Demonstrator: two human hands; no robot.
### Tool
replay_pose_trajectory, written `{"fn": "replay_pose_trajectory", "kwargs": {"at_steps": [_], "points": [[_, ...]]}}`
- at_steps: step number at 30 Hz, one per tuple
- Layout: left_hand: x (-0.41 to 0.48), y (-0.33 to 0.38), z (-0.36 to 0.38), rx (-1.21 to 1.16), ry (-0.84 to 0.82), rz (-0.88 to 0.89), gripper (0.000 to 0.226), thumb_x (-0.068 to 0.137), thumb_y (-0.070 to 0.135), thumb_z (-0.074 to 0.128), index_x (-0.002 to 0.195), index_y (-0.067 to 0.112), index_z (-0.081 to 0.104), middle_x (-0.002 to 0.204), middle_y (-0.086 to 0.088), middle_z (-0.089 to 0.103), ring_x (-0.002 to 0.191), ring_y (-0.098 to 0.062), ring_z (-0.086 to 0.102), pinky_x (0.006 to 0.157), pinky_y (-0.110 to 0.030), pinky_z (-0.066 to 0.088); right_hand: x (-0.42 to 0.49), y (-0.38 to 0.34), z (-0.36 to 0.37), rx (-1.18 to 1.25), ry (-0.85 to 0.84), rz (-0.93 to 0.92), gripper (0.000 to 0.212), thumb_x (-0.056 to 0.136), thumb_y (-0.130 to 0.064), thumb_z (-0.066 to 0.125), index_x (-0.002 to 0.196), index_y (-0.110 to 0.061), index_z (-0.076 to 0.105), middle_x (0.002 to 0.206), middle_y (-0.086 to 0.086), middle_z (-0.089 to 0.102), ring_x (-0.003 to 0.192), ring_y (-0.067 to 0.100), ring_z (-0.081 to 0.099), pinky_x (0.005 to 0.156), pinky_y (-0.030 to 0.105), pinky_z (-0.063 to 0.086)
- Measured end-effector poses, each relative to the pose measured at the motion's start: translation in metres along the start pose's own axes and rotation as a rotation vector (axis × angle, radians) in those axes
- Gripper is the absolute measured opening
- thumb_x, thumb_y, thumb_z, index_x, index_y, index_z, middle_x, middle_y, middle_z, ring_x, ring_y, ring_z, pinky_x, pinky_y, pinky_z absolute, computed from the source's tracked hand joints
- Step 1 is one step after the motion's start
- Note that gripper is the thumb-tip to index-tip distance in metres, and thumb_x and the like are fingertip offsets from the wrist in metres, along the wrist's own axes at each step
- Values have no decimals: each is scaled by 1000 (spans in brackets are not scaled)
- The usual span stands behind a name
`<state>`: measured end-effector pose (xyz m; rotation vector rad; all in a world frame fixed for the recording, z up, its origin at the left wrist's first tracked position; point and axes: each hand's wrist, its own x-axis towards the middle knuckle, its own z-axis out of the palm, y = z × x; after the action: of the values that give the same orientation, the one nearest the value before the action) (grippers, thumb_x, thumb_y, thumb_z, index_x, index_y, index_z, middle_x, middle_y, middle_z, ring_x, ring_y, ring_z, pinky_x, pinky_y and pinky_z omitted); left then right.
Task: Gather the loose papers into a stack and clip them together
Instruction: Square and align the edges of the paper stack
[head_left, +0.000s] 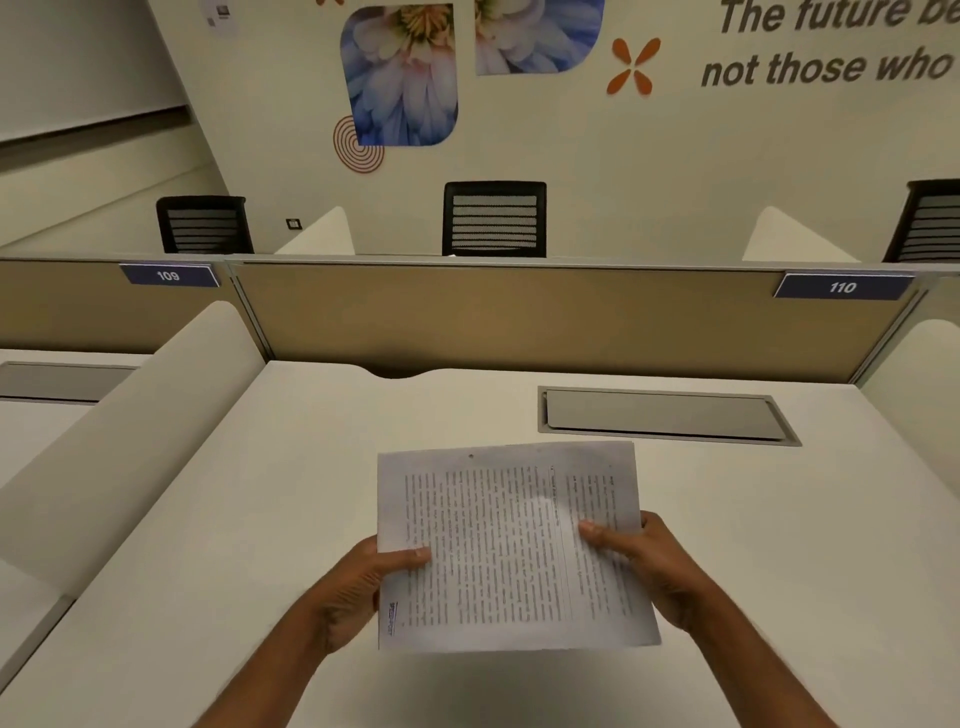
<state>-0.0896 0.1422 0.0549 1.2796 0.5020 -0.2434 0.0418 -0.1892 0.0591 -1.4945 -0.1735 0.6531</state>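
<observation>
A stack of printed papers (506, 545) is held above the white desk (260, 519), turned sideways so the text lines run vertically. My left hand (358, 587) grips its left edge with the thumb on top. Gripping the right edge is my right hand (649, 561), thumb also on the top sheet. The sheets look aligned; a small dark dot marks the top margin. No clip is in view.
A grey cable flap (665, 415) is set into the desk at the back right. A tan partition (519, 317) with labels 109 and 110 closes the far side. White side dividers (130, 426) flank the desk. Black chairs stand beyond.
</observation>
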Motion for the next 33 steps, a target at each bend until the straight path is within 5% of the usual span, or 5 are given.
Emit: {"fn": "replay_pose_trajectory", "kwargs": {"at_steps": [14, 19, 25, 29, 33], "points": [[-7, -8, 14, -211, 6, -32, 51, 81, 6, 81, 131, 8, 68, 125, -24, 74, 108, -44, 74, 80, -51, 64, -9, -29, -9, -21, -51, 117, 47, 84, -40, 78, 124, -15, 70, 116, 13, 78, 101, 36, 77, 76, 39, 63], [-11, -17, 17, -360, 36, -32, 52, 82, 0, 76, 132, 9, 66, 127, -23, 73, 109, -45, 74, 83, -55, 63, -24, -12, -19, 222, -77, 126, 41, 92, -31, 71, 130, -14, 70, 128, 15, 72, 114, 33, 72, 83, 38, 62], [-14, -31, 45, -599, 32, -45, 48, 82, -2, 70, 129, 8, 69, 129, -23, 72, 109, -43, 74, 83, -58, 62, -37, 15, 28, 802, 39, 58, 49, 85, -13, 69, 134, -16, 65, 132, 15, 70, 110, 33, 74, 85, 49, 62], [-13, -46, 69, -627, 9, -57, 48, 81, -4, 72, 128, 8, 69, 130, -23, 72, 111, -43, 73, 85, -59, 62, -32, 16, 60, 735, 244, 35, 56, 71, -1, 79, 123, -19, 70, 116, 10, 78, 98, 30, 78, 72, 43, 65], [-8, -34, 57, -446, 167, 30, 47, 71, -5, 75, 116, 9, 72, 111, -16, 80, 91, -34, 79, 73, -47, 66, -29, -1, 48, 571, 317, -107, 47, 74, -8, 79, 118, -21, 71, 115, 7, 79, 97, 22, 78, 73, 36, 64]]}}
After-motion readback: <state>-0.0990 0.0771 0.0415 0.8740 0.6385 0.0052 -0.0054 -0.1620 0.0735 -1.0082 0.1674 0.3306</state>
